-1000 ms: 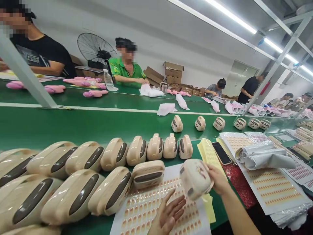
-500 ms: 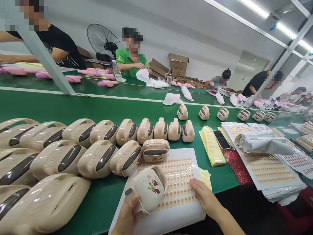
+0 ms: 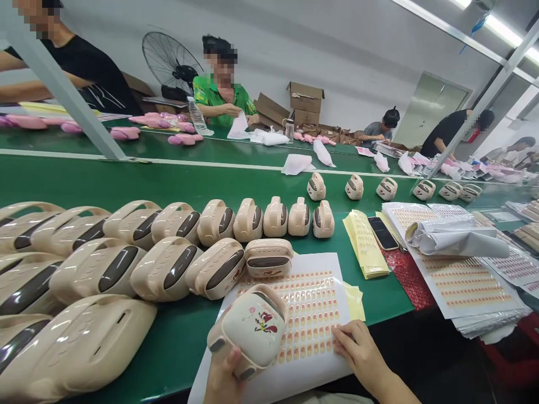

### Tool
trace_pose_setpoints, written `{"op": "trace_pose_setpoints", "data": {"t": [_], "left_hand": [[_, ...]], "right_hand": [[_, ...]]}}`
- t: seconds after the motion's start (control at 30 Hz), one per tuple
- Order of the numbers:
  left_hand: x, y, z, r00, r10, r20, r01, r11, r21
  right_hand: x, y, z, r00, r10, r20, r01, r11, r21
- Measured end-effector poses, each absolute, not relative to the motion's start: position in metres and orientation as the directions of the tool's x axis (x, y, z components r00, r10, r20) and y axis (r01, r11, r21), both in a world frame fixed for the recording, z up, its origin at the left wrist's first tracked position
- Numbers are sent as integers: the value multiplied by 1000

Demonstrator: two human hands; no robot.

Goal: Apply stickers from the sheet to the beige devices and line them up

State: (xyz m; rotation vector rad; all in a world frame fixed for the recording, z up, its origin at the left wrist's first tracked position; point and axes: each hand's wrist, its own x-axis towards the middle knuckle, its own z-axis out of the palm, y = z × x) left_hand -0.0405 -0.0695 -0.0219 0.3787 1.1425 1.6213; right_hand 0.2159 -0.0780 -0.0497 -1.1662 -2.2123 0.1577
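My left hand (image 3: 227, 373) grips a beige portable speaker (image 3: 252, 331) by its lower side, tilted so that the pale dotted front with a red cartoon print faces up. Under it lies a white sheet of small orange stickers (image 3: 309, 306). At the right edge of the sticker rows, my right hand (image 3: 362, 350) has its fingertips pinched together against the sheet; anything between them is too small to make out. Another beige speaker (image 3: 268, 259) rests at the top left corner of the sheet.
Rows of beige speakers (image 3: 162, 266) fill the left of the green table (image 3: 168, 342). To the right lie yellow paper (image 3: 365, 244), a phone (image 3: 382, 233) and stacked sticker sheets (image 3: 471, 286). A metal post (image 3: 69, 84) slants up at left. Co-workers (image 3: 221, 92) sit across the line.
My right hand's fingers, stretched out over the sheet's edge before, are now curled into a pinch a little lower. The speaker in my left hand has turned slightly, showing its print more fully.
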Motion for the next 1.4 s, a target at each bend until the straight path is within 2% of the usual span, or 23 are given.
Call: {"op": "trace_pose_setpoints", "data": {"t": [0.17,0.23,0.37,0.47,0.63,0.73,0.8,0.87,0.93,1.0,1.1,1.23,1.4], "left_hand": [[-46,-69,-34,-345,900,-267,-632,-13,775],[-46,-69,-34,-302,903,-304,-690,13,723],[-36,-67,-21,-310,858,-410,-795,3,607],[-25,-66,-13,-235,870,-433,-854,28,520],[-18,-63,-25,-106,924,-367,-914,55,403],[-18,-62,-35,-46,950,-310,-938,65,340],[-17,-61,-36,-8,959,-282,-954,77,291],[-16,-62,-34,32,964,-263,-968,95,232],[-13,-63,-29,71,972,-226,-973,118,200],[-9,-64,-24,108,977,-183,-969,144,201],[-3,-65,-17,156,977,-147,-966,181,184],[2,-65,-10,198,971,-136,-969,215,123],[3,-66,-6,191,958,-214,-971,216,104]], "right_hand": [[206,-89,-63,-303,778,551,781,534,-324],[204,-88,-62,-262,804,533,784,499,-368],[206,-79,-53,-213,894,395,752,408,-518],[208,-76,-48,-265,893,363,722,433,-539],[206,-81,-56,-290,851,439,719,496,-486],[205,-80,-54,-240,884,401,699,444,-561],[205,-77,-42,-184,943,277,647,329,-688],[203,-73,-22,-103,992,78,523,121,-844],[195,-68,1,-47,992,-118,289,-100,-952],[181,-64,21,-51,971,-232,27,-231,-973],[153,-59,37,-85,955,-283,-165,-293,-942],[131,-54,39,-53,948,-313,-164,-317,-934],[128,-53,37,-29,960,-279,-144,-280,-949]]}}
